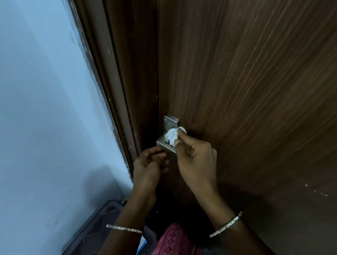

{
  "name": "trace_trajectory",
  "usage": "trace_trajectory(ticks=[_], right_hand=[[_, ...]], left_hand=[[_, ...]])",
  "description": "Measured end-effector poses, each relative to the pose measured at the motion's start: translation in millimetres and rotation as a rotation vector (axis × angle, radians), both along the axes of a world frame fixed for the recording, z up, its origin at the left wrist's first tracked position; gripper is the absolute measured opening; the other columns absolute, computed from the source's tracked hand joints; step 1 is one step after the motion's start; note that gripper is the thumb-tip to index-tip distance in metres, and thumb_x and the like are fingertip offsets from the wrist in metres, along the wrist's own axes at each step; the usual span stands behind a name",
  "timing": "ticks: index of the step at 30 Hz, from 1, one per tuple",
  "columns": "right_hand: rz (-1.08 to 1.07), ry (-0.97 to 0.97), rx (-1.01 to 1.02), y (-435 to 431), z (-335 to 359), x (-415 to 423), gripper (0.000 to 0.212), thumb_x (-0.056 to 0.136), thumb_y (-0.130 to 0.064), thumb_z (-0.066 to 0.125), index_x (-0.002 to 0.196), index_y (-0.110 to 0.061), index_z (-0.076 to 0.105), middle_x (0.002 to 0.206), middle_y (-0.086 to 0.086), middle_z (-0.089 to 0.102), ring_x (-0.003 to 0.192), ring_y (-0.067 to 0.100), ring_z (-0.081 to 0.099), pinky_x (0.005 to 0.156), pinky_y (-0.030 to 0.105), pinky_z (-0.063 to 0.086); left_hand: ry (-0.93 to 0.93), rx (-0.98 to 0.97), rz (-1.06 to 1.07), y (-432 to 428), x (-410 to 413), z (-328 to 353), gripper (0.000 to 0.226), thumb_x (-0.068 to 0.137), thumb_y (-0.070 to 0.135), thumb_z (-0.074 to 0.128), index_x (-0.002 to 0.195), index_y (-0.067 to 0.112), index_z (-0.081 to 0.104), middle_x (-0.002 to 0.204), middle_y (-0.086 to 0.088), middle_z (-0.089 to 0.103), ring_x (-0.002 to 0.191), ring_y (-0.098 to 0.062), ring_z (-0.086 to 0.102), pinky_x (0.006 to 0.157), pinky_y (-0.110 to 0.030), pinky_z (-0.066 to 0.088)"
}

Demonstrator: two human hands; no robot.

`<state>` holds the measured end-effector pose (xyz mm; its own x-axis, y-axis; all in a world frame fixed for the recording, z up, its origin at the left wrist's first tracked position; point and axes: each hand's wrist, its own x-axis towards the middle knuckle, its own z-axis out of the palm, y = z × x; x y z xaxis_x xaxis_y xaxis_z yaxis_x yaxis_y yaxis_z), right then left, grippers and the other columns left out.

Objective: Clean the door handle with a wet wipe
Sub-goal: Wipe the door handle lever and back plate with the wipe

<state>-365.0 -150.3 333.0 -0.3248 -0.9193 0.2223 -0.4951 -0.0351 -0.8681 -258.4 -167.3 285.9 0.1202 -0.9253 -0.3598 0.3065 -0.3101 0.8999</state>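
A brushed-metal door handle (163, 143) with a square backplate (171, 122) sits on the dark brown wooden door (251, 78). My right hand (195, 155) pinches a crumpled white wet wipe (173, 136) and presses it on the top of the handle near the backplate. My left hand (148, 164) is just left of and below the handle, fingers curled close to its outer end; I cannot tell whether it touches the handle. The handle's lower part is hidden behind both hands.
The brown door frame (118, 91) runs along the door's left edge, with a pale blue wall (37, 98) beyond it. A dark plastic basket (88, 242) stands on the floor at lower left. Red patterned clothing (175, 250) shows at the bottom.
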Motion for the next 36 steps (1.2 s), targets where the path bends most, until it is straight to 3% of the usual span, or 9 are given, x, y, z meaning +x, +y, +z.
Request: trace_trajectory(ticks=[5,9,12,15,18,21,24,31,36], right_hand=[[-0.042,0.265,-0.145,-3,2,6,0.036,0.097,-0.031,0.066,0.127,-0.013,0.070,0.113,0.002,0.078,0.099,0.007,0.074,0.081,0.006,0.052],[-0.100,0.188,0.022,-12,-11,3,0.022,0.092,-0.036,0.070,0.104,-0.022,0.081,0.093,-0.004,0.081,0.081,0.009,0.076,0.072,0.028,0.060],[-0.092,-0.117,0.145,-15,-23,0,0.027,0.092,-0.043,0.067,0.077,-0.025,0.081,0.070,-0.007,0.078,0.067,0.006,0.073,0.063,0.021,0.056],[-0.114,-0.580,0.291,-16,-28,-2,0.028,0.091,-0.037,0.070,0.075,-0.017,0.080,0.079,0.008,0.080,0.087,0.028,0.077,0.079,0.039,0.063],[-0.098,-0.883,0.356,-16,-26,-4,0.020,0.092,-0.028,0.072,0.078,-0.019,0.082,0.088,0.001,0.082,0.098,0.022,0.077,0.081,0.035,0.061],[-0.028,-0.732,0.244,-15,-22,-2,0.012,0.089,-0.030,0.073,0.091,-0.025,0.083,0.092,-0.005,0.082,0.097,0.011,0.077,0.093,0.038,0.058],[-0.055,-0.370,0.119,-14,-17,2,0.011,0.082,-0.035,0.079,0.089,-0.042,0.076,0.080,-0.022,0.078,0.082,-0.006,0.074,0.085,0.032,0.061],[-0.079,0.151,-0.014,-18,-13,13,0.007,0.085,-0.029,0.077,0.088,-0.022,0.077,0.081,-0.009,0.079,0.069,-0.001,0.071,0.060,0.018,0.057],[0.007,0.294,-0.093,-17,-9,12,0.004,0.089,-0.026,0.072,0.092,-0.024,0.073,0.087,-0.008,0.078,0.074,0.006,0.073,0.061,0.027,0.059]], left_hand=[[-0.200,-0.176,0.091,3,4,2,0.039,0.093,-0.006,0.047,0.113,0.022,0.066,0.098,-0.001,0.072,0.087,-0.017,0.071,0.084,-0.037,0.058],[-0.271,-0.248,0.070,0,3,4,0.050,0.089,-0.011,0.042,0.116,0.022,0.067,0.103,0.000,0.073,0.095,-0.017,0.069,0.084,-0.038,0.057],[-0.298,-0.265,0.050,-1,5,3,0.056,0.087,-0.015,0.039,0.114,0.023,0.069,0.106,0.000,0.072,0.100,-0.018,0.068,0.082,-0.035,0.057],[-0.310,-0.272,0.050,-2,6,1,0.060,0.084,-0.018,0.036,0.112,0.023,0.070,0.106,-0.001,0.070,0.102,-0.018,0.065,0.081,-0.031,0.055],[-0.318,-0.286,0.043,-1,7,1,0.064,0.081,-0.020,0.035,0.111,0.024,0.070,0.107,0.002,0.070,0.102,-0.013,0.064,0.083,-0.030,0.055],[-0.311,-0.285,0.044,0,8,1,0.069,0.077,-0.021,0.034,0.110,0.027,0.071,0.107,0.008,0.071,0.104,-0.013,0.064,0.084,-0.031,0.056],[-0.311,-0.277,0.039,-1,9,2,0.072,0.074,-0.021,0.033,0.107,0.031,0.071,0.108,0.009,0.071,0.106,-0.015,0.064,0.085,-0.033,0.056],[-0.330,-0.289,0.006,-2,16,2,0.070,0.076,-0.019,0.034,0.110,0.029,0.072,0.113,0.008,0.072,0.108,-0.011,0.066,0.089,-0.038,0.058],[-0.301,-0.294,-0.021,-4,22,-1,0.060,0.087,-0.016,0.036,0.120,0.022,0.069,0.118,0.000,0.071,0.111,-0.021,0.066,0.091,-0.044,0.057]])
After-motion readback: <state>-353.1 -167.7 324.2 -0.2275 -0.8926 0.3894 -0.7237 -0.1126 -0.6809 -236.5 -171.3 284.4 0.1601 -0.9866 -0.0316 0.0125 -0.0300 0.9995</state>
